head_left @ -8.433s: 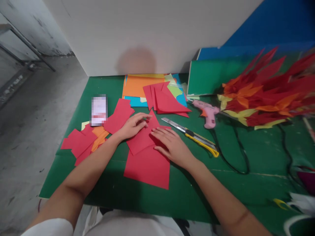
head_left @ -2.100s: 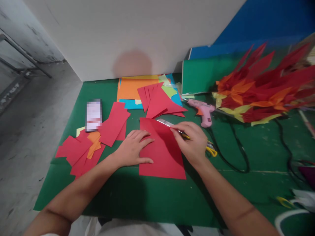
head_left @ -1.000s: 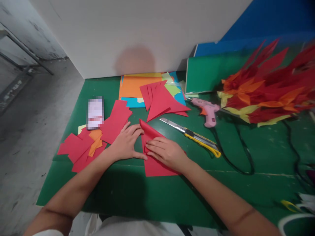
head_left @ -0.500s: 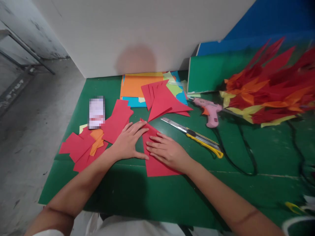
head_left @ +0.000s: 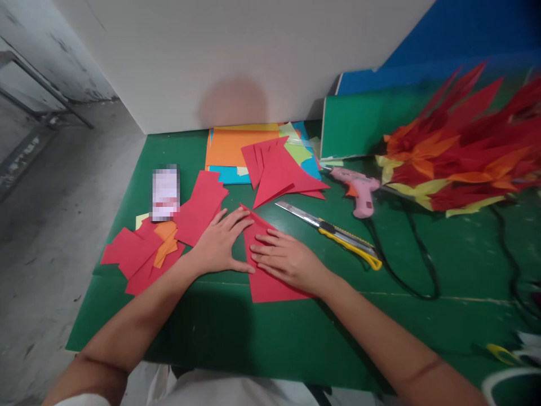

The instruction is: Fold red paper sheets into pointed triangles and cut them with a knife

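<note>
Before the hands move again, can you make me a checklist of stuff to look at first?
1. Left hand on the red sheet: ok, fingertips and thumb at its left edge.
2. Right hand on the sheet: ok, it lies flat across the middle.
3. Cutter knife away from the fingers: ok, it lies apart on the table, to the right.
4. Knife blade tucked in: not ok, it sticks out.
5. Pink glue gun cool: cannot tell, heat doesn't show.
</note>
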### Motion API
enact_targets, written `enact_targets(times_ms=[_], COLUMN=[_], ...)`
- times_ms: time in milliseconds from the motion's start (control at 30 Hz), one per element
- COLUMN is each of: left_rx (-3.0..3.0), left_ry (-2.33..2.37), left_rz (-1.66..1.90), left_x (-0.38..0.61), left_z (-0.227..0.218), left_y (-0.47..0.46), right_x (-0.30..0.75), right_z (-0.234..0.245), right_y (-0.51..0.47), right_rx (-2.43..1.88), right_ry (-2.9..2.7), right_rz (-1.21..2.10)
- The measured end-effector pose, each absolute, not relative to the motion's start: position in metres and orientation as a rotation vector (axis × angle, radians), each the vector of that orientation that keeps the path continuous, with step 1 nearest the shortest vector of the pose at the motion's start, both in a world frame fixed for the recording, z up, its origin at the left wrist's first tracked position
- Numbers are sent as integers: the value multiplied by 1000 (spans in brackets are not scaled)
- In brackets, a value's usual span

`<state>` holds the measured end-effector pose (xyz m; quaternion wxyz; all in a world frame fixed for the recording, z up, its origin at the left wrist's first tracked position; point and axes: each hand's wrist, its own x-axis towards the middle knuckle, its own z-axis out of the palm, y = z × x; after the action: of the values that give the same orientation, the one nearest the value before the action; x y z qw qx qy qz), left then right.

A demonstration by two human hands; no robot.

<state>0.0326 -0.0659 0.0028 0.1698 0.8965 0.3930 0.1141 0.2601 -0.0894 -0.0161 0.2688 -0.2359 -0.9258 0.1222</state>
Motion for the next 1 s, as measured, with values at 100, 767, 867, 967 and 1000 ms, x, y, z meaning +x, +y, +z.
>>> enact_targets(times_ms=[100,767,867,967,1000], left_rx=[2547,2526,2531,2537,2539], left_ry=[1114,1130,1128,1123,1123], left_rz=[339,284,285,281,281], left_x=[32,32,32,32,32], left_z=[2,5,5,5,5], left_y=[-66,-66,-65,-65,-65], right_x=[261,260,260,261,261], right_z=[-15,-16,-17,-17,-17], right_y=[-89,-89,-89,-89,-89], right_rx=[-637,-606,-596,-602,-605], right_ry=[-2502,-2502,-2499,-2501,-2500], right_rz=[336,331,332,335,335])
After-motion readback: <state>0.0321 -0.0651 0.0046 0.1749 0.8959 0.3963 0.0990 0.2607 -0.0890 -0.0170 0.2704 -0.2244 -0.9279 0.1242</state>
